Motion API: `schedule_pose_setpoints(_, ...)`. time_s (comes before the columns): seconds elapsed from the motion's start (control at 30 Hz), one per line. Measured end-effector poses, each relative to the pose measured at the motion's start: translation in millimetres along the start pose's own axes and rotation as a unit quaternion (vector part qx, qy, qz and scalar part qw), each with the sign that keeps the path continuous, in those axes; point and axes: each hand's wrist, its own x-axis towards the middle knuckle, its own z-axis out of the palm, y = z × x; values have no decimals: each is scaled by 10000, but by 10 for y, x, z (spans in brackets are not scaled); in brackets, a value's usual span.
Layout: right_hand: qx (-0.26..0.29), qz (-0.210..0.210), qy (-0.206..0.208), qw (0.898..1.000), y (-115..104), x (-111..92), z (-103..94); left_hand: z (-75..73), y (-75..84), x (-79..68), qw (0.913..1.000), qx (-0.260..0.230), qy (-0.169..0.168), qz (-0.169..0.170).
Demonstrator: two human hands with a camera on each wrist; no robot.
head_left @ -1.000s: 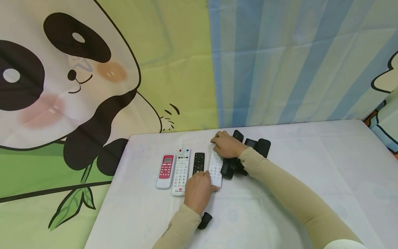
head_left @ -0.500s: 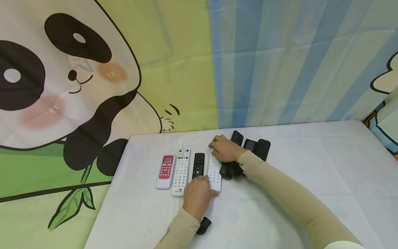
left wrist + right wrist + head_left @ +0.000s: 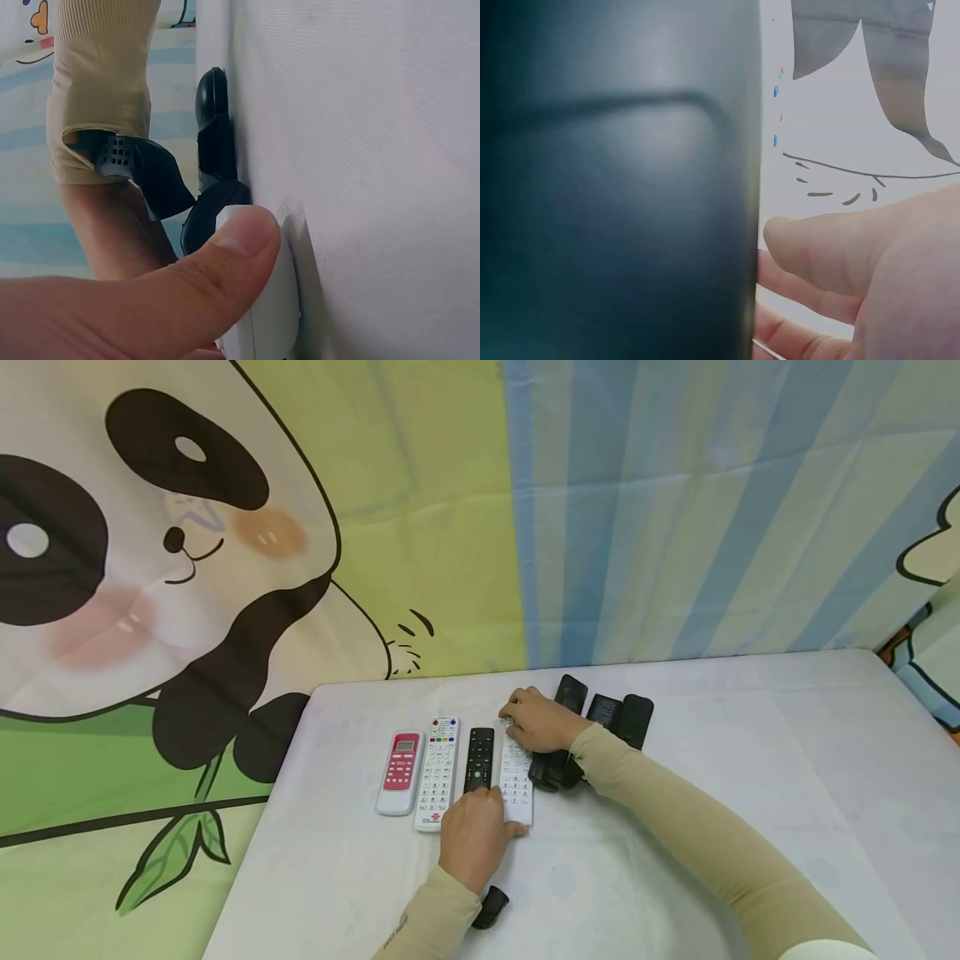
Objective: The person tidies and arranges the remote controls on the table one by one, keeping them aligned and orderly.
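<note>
A white remote control [image 3: 516, 789] lies between both hands on the white-covered table. My right hand [image 3: 542, 720] reaches over its far end and holds it there, fingers bent around that end. At the near end my left hand [image 3: 475, 837] grips it, the thumb along the bottom edge. In the left wrist view that thumb [image 3: 217, 270] lies across the remote's white end; the other fingers are mostly hidden. Left of it lies a black remote [image 3: 478, 758], its lower end hidden under the left hand. The right wrist view shows the right thumb [image 3: 817, 247] and bent fingers.
Another white remote [image 3: 437, 777] and a white one with a pink face [image 3: 401, 772] lie in a row at left. Several black remotes [image 3: 633, 720] are clustered under and beyond the right forearm. A panda-printed cloth [image 3: 420, 527] hangs behind the table.
Both hands and the white remote have shifted slightly toward the near edge and left, bringing it closer beside the black remote. The other remotes at left stay put.
</note>
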Motion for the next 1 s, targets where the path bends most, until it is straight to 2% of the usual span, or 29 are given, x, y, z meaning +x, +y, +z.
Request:
schedule_pose_setpoints(0.6,52,-65,-29,10000,-26,6,31,-58,-8,-9,9990,-239,-267,-281)
schedule_pose_setpoints(1.0,312,-15,-80,9995,-45,-26,-9,-41,-48,-8,9991,-343,-159,-190)
